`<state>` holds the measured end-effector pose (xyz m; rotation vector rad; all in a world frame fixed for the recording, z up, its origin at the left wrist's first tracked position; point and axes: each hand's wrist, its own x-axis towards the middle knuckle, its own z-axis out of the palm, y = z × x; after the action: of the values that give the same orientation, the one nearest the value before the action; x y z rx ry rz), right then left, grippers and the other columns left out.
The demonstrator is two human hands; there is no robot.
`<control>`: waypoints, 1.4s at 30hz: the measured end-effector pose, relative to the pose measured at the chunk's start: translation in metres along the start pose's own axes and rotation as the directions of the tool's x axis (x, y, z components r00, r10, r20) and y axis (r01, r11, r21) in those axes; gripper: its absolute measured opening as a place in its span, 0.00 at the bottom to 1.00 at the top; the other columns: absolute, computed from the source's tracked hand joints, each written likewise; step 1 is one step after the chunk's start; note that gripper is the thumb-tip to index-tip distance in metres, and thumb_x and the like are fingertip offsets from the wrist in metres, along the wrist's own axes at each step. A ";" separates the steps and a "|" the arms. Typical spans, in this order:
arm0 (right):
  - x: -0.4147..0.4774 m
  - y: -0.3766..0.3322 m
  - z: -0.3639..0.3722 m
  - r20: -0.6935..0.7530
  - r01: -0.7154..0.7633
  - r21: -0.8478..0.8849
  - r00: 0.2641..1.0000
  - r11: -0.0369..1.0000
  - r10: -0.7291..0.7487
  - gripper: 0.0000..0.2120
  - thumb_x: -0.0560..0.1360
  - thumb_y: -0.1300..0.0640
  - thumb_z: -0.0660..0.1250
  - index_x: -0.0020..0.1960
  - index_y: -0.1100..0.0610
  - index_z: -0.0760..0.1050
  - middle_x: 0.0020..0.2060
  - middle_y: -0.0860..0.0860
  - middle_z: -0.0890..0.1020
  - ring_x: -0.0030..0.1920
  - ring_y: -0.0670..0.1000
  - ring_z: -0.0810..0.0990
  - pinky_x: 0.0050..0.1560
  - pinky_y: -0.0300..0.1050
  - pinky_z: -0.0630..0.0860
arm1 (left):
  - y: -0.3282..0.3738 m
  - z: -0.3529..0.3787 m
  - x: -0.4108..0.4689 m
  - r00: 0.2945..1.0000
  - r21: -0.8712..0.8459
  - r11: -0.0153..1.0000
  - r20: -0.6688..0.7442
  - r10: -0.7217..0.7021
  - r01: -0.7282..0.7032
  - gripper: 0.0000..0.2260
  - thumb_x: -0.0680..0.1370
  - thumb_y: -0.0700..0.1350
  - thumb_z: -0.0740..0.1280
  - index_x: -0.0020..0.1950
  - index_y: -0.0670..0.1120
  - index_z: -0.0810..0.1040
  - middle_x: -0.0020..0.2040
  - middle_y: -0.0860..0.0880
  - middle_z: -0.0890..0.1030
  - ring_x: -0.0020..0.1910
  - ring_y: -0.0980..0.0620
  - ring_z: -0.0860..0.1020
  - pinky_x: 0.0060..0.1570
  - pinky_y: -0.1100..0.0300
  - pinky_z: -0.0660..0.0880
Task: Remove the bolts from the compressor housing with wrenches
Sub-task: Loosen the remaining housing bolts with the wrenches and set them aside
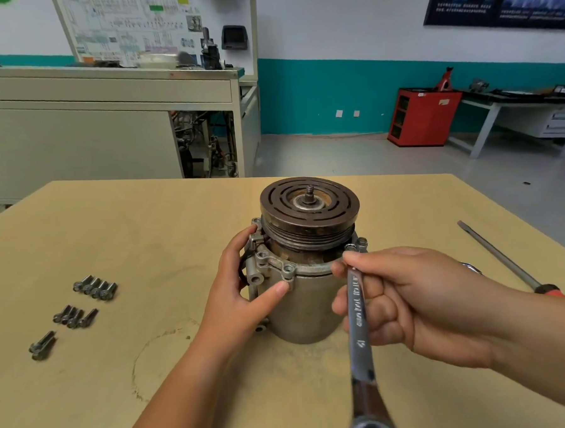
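Observation:
A grey metal compressor housing (307, 305) stands upright mid-table, with a dark grooved pulley (309, 209) on top. My left hand (242, 291) grips its left side, thumb on the front wall, fingers round the flange lugs. My right hand (407, 300) holds a silver combination wrench (359, 327); its upper end reaches a bolt (361, 242) still seated at the flange's right, and its open jaw points down toward me. The wrench end at the bolt is hidden behind my fingers.
Several removed bolts (95, 287) lie in three small groups at the table's left. A long screwdriver with a red handle (506, 261) lies on the table's right side. A second tool's tip shows behind my right hand. Benches and a red cabinet stand beyond the table.

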<state>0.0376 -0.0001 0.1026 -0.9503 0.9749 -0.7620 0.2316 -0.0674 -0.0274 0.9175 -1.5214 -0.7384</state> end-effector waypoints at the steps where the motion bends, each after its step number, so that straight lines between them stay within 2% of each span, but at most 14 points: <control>1: 0.000 -0.001 -0.002 0.008 -0.009 -0.013 1.000 1.000 0.009 0.09 0.75 0.55 0.60 0.45 0.61 0.73 0.26 0.59 0.81 0.19 0.50 0.78 0.19 0.38 0.74 | -0.001 0.000 0.000 1.000 -0.004 1.000 0.001 0.002 -0.002 0.33 0.66 0.59 0.71 0.70 0.61 0.64 0.68 0.59 0.72 0.64 0.63 0.72 0.55 0.74 0.69; 4: -0.002 -0.005 -0.012 0.084 -0.055 -0.126 0.994 0.990 0.066 0.11 0.73 0.53 0.60 0.45 0.62 0.72 0.22 0.58 0.78 0.17 0.49 0.75 0.19 0.39 0.75 | -0.001 0.000 0.000 1.000 -0.013 1.000 0.004 -0.001 0.001 0.33 0.66 0.59 0.71 0.69 0.63 0.64 0.67 0.63 0.71 0.64 0.64 0.72 0.55 0.74 0.69; 6: -0.001 -0.018 -0.027 0.130 -0.124 -0.373 0.974 0.920 0.184 0.14 0.70 0.49 0.61 0.43 0.61 0.72 0.22 0.56 0.78 0.17 0.48 0.75 0.20 0.38 0.75 | -0.002 0.000 0.000 1.000 -0.025 1.000 0.005 -0.006 0.006 0.33 0.66 0.59 0.71 0.69 0.64 0.64 0.67 0.64 0.72 0.64 0.63 0.72 0.56 0.73 0.69; 9: 0.005 -0.054 -0.054 0.101 -0.110 -0.818 0.939 0.564 0.329 0.18 0.68 0.41 0.63 0.38 0.56 0.74 0.23 0.50 0.78 0.21 0.46 0.76 0.27 0.38 0.75 | -0.002 0.000 0.000 1.000 -0.031 0.999 0.004 -0.009 0.009 0.32 0.66 0.60 0.71 0.68 0.67 0.65 0.65 0.66 0.72 0.64 0.64 0.73 0.55 0.74 0.70; 12: 0.020 -0.082 -0.070 -0.022 -0.049 -0.987 0.984 0.150 0.175 0.24 0.61 0.30 0.60 0.34 0.51 0.77 0.24 0.44 0.74 0.25 0.43 0.71 0.37 0.41 0.72 | -0.003 0.000 0.000 1.000 -0.033 0.999 0.001 -0.005 0.005 0.31 0.66 0.59 0.72 0.67 0.69 0.65 0.65 0.67 0.73 0.63 0.64 0.73 0.55 0.74 0.70; 14: 0.032 -0.089 -0.074 0.024 0.023 -1.000 0.999 0.019 0.026 0.26 0.58 0.27 0.57 0.37 0.47 0.79 0.27 0.42 0.75 0.28 0.40 0.71 0.38 0.40 0.70 | -0.004 0.000 0.000 1.000 -0.037 0.999 -0.002 -0.002 0.002 0.31 0.66 0.59 0.72 0.67 0.69 0.66 0.65 0.67 0.73 0.63 0.64 0.73 0.55 0.74 0.70; 16: 0.040 -0.094 -0.079 0.089 0.088 -0.996 0.996 -0.009 -0.013 0.24 0.57 0.27 0.57 0.39 0.41 0.80 0.33 0.42 0.78 0.34 0.39 0.74 0.41 0.39 0.71 | -0.005 0.000 0.000 1.000 -0.040 0.999 -0.002 0.002 -0.002 0.31 0.66 0.59 0.72 0.67 0.68 0.66 0.64 0.66 0.73 0.63 0.64 0.73 0.55 0.73 0.70; 19: 0.030 -0.102 -0.095 0.076 0.074 -0.996 0.995 0.041 0.058 0.18 0.60 0.29 0.59 0.41 0.37 0.79 0.36 0.40 0.80 0.39 0.38 0.77 0.44 0.38 0.70 | -0.005 0.000 0.000 1.000 -0.043 0.999 0.002 -0.001 0.002 0.31 0.66 0.59 0.72 0.67 0.68 0.65 0.64 0.67 0.73 0.63 0.64 0.73 0.54 0.73 0.70; 21: 0.018 -0.097 -0.106 0.054 0.042 -0.991 0.994 0.126 0.094 0.17 0.63 0.33 0.60 0.43 0.41 0.79 0.38 0.42 0.82 0.41 0.40 0.80 0.45 0.39 0.73 | -0.004 0.000 0.000 1.000 -0.042 0.999 0.004 -0.003 0.003 0.31 0.66 0.59 0.72 0.67 0.69 0.65 0.64 0.67 0.73 0.63 0.64 0.73 0.54 0.74 0.70; 25: 0.002 -0.058 -0.107 0.108 -0.008 -0.842 0.977 0.540 0.184 0.18 0.71 0.45 0.60 0.47 0.60 0.73 0.42 0.55 0.85 0.45 0.55 0.84 0.46 0.39 0.78 | -0.004 0.000 0.000 1.000 -0.034 0.999 0.002 0.002 -0.002 0.31 0.66 0.61 0.72 0.67 0.70 0.65 0.65 0.67 0.73 0.63 0.64 0.73 0.54 0.74 0.70; 27: -0.005 -0.035 -0.086 0.153 -0.032 -0.703 0.969 0.710 0.195 0.17 0.70 0.47 0.61 0.47 0.61 0.70 0.43 0.59 0.85 0.43 0.56 0.85 0.44 0.39 0.78 | -0.005 -0.001 0.001 1.000 -0.040 0.999 0.002 0.000 0.000 0.32 0.65 0.63 0.72 0.67 0.69 0.65 0.65 0.66 0.72 0.64 0.64 0.73 0.54 0.74 0.70; 30: -0.014 -0.013 -0.047 0.106 -0.065 -0.291 0.989 0.955 0.100 0.14 0.65 0.51 0.63 0.45 0.61 0.71 0.41 0.63 0.84 0.34 0.55 0.85 0.36 0.43 0.81 | -0.005 -0.001 0.001 1.000 -0.044 0.999 0.001 0.002 -0.002 0.34 0.64 0.67 0.72 0.68 0.67 0.65 0.66 0.64 0.72 0.65 0.62 0.72 0.56 0.73 0.70; 34: -0.015 -0.008 -0.012 0.058 0.001 0.011 0.998 1.000 -0.002 0.12 0.65 0.54 0.62 0.43 0.61 0.73 0.34 0.62 0.84 0.24 0.52 0.81 0.26 0.42 0.78 | -0.005 0.000 0.001 1.000 -0.037 0.999 -0.003 0.004 -0.004 0.34 0.64 0.68 0.72 0.68 0.67 0.65 0.67 0.63 0.72 0.65 0.62 0.72 0.57 0.72 0.69; 42: -0.009 -0.005 -0.002 0.035 -0.016 0.007 0.999 1.000 0.016 0.12 0.67 0.55 0.61 0.44 0.62 0.71 0.25 0.60 0.80 0.18 0.53 0.77 0.18 0.38 0.73 | -0.004 -0.001 0.001 1.000 -0.025 1.000 0.002 0.014 -0.014 0.32 0.66 0.60 0.72 0.67 0.70 0.65 0.66 0.64 0.72 0.65 0.62 0.72 0.56 0.73 0.69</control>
<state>0.0314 0.0052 0.1100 -0.9460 0.9479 -0.7326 0.2328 -0.0700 -0.0308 0.8866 -1.5156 -0.7467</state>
